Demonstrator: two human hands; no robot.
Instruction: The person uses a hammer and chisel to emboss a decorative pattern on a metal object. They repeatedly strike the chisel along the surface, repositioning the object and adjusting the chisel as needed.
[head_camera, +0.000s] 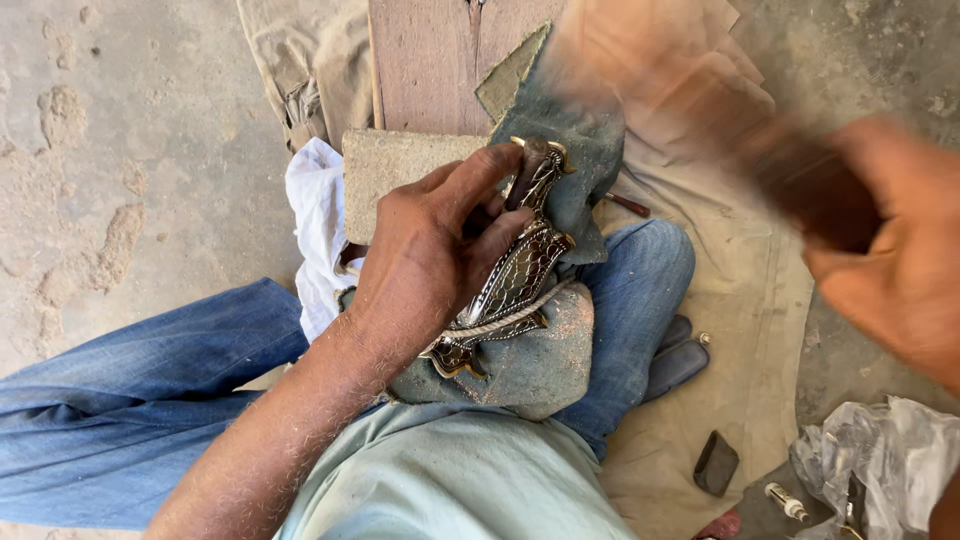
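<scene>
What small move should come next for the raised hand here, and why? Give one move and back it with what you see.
Probably bring the blurred right hand down onto the ornate metal piece: the left hand pins it on the dusty cloth pad over the knee, while the right hand is lifted clear, gripping something dark.

The ornate curved dagger sheath (510, 280) lies slantwise across the dusty grey-green cloth (535, 365) on my knee, its dark body overlaid with scale-patterned silver and gold-toned trim (a pale cord crosses its lower part). A dark block (815, 195), blurred, sits in my right grip.
</scene>
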